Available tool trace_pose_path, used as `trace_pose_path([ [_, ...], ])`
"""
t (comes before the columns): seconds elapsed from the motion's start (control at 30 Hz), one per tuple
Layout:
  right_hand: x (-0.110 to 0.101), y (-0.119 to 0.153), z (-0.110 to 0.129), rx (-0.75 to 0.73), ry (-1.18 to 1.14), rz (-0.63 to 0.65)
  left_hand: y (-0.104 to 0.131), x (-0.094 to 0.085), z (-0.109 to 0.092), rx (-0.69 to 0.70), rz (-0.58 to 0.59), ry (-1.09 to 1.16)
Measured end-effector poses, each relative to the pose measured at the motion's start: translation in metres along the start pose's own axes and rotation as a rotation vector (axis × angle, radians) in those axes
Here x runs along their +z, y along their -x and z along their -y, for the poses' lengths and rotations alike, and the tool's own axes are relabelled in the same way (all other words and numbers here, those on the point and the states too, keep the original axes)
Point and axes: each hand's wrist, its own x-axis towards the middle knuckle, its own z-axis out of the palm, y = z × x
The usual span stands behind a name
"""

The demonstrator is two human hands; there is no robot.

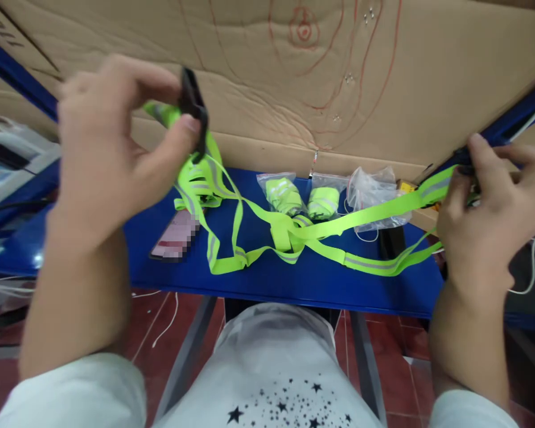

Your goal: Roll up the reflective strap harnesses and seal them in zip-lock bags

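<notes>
A neon-yellow reflective harness [365, 214] with grey stripes stretches between my two hands above a blue table. My left hand [116, 142], raised on the left, pinches a black plastic buckle [195, 113] between thumb and fingers. From that buckle the straps hang down in a loose bunch. Over at the right edge, my right hand [494, 202] is closed on another black buckle piece [464, 161] at the strap's other end; the fingers hide part of it. The middle straps sag low and cross near the table's centre.
Two clear bags of folded reflective straps [284, 195] lie on the blue table [267, 285] near the back. Crumpled plastic bags [374, 190] are right of them, a phone [176, 236] left. A cardboard panel [249, 77] with red drawn lines stands behind. White cables [532, 261] hang at the right.
</notes>
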Motion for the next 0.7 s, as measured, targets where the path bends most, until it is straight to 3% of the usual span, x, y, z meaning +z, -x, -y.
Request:
trace_pose_path([
  [0.13, 0.012, -0.006, 0.042, -0.126, -0.134, -0.132, -0.001, 0.023, -0.026, 0.244, 0.177, 0.117],
  [0.23, 0.019, -0.004, 0.077, -0.146, -0.279, -0.154, 0.002, 0.046, -0.043, 0.311, 0.346, 0.261],
  [0.33, 0.027, 0.007, 0.101, -0.165, -0.387, -0.115, 0.011, 0.067, -0.055, 0.316, 0.387, 0.297],
  [0.47, 0.035, 0.021, 0.111, -0.181, -0.449, -0.063, 0.022, 0.08, -0.056, 0.271, 0.405, 0.27],
  [0.7, 0.038, 0.027, 0.116, -0.134, -0.359, 0.096, 0.024, 0.083, -0.054, 0.219, 0.383, 0.303],
])
